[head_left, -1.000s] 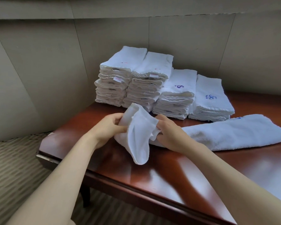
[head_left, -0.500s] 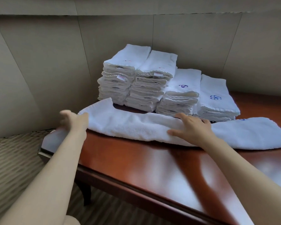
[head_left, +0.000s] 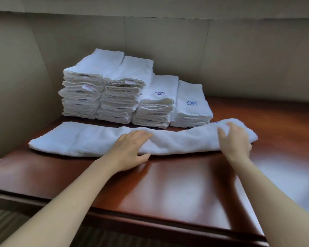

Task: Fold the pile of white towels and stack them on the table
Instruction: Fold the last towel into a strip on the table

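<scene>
I see both hands flat, fingers straight, left hand (head_left: 130, 148) and right hand (head_left: 235, 139) pressing the long folded towel (head_left: 82, 139) across the tabletop (head_left: 168, 193); four folded towel stacks (head_left: 132, 93) stand just behind, against the wall panels (head_left: 239, 59).

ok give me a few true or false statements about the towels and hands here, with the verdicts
1. The long towel lies stretched flat on the table. True.
2. The left hand grips a raised corner of it. False: it rests flat near the towel's middle.
3. The right hand rests on the towel's right end. True.
4. Two folded stacks stand behind the towel. False: four stand side by side.
5. The tallest stacks are on the right. False: the left ones are taller.
</scene>
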